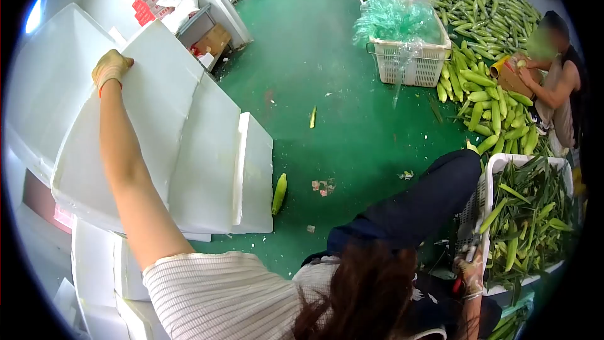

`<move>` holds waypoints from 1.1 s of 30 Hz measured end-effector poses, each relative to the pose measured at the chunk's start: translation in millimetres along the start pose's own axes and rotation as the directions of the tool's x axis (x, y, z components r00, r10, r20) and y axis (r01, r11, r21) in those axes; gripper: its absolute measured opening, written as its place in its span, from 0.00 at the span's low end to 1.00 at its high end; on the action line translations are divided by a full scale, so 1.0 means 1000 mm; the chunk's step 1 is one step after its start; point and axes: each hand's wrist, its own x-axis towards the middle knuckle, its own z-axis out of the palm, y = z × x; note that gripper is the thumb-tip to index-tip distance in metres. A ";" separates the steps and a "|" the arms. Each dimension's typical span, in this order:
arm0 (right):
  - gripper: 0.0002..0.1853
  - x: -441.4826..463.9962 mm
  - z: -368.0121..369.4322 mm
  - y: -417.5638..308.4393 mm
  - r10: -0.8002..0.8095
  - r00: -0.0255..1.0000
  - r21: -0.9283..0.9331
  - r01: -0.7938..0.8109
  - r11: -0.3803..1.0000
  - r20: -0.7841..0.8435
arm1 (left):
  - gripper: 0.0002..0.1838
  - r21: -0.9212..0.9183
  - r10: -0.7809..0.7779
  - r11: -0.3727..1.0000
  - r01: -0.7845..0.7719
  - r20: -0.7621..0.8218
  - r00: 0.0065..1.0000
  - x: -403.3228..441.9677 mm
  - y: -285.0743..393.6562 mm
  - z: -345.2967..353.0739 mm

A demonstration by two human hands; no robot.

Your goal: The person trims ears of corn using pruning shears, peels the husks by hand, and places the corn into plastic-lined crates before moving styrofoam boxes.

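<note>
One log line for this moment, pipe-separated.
left hand: gripping white foam box edge | right hand: at leaf-filled crate, grip unclear | nearby: corn ear on green floor | co-worker: beside corn pile

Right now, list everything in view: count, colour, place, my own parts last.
Foam boxes: several, white, left
Corn ears: many, green, heaped right
Lone ear: one, green, beside foam boxes
Back crate: one, white, upper right
Film: one heap, green, inside it
Front crate: one, white, lower right
Leaves: many, green, inside it
Cartons: several, red-and-white, upper left
Co-worker: one, dark top, far right
Leg: one, navy, centre right
Left hand: one, pale-gloved, on foam edge
Right hand: one, pale-gloved, at front crate
</note>
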 end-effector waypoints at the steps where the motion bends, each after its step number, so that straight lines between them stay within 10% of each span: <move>1: 0.38 -0.006 -0.003 -0.004 -0.072 0.997 0.449 0.074 0.891 -0.022 | 0.23 -0.060 -0.043 0.997 0.043 0.004 0.999 -0.001 0.004 -0.003; 2: 0.38 -0.013 -0.006 -0.010 -0.120 0.990 0.800 0.134 0.585 -0.078 | 0.23 -0.057 -0.035 0.998 0.035 0.001 0.999 0.002 0.006 -0.003; 4: 0.28 -0.035 -0.029 -0.057 -0.048 0.927 0.747 0.329 0.578 -0.372 | 0.20 -0.123 -0.104 0.988 0.099 -0.035 0.994 0.015 0.009 0.001; 7: 0.21 -0.063 -0.092 -0.127 -0.277 0.633 0.415 0.718 0.558 -0.723 | 0.19 -0.210 -0.066 0.977 0.038 -0.127 0.990 0.015 0.015 0.002; 13: 0.21 -0.089 -0.174 -0.192 -0.549 0.278 -0.025 0.877 0.480 -0.788 | 0.23 -0.189 0.062 0.980 -0.069 -0.044 0.997 0.012 0.025 0.005; 18: 0.21 -0.095 -0.204 -0.211 -0.575 0.213 -0.121 0.865 0.487 -0.790 | 0.24 -0.239 0.087 0.945 -0.222 -0.470 0.878 0.009 0.014 0.012; 27: 0.21 -0.118 -0.234 -0.168 -0.468 0.242 -0.147 0.744 0.652 -0.850 | 0.29 -0.280 0.142 0.948 -0.150 -0.050 0.989 -0.006 -0.026 0.011; 33: 0.21 -0.124 -0.256 -0.144 -0.436 0.245 -0.180 0.661 0.728 -0.866 | 0.26 -0.080 0.191 0.978 -0.195 -0.056 0.980 0.039 -0.064 0.032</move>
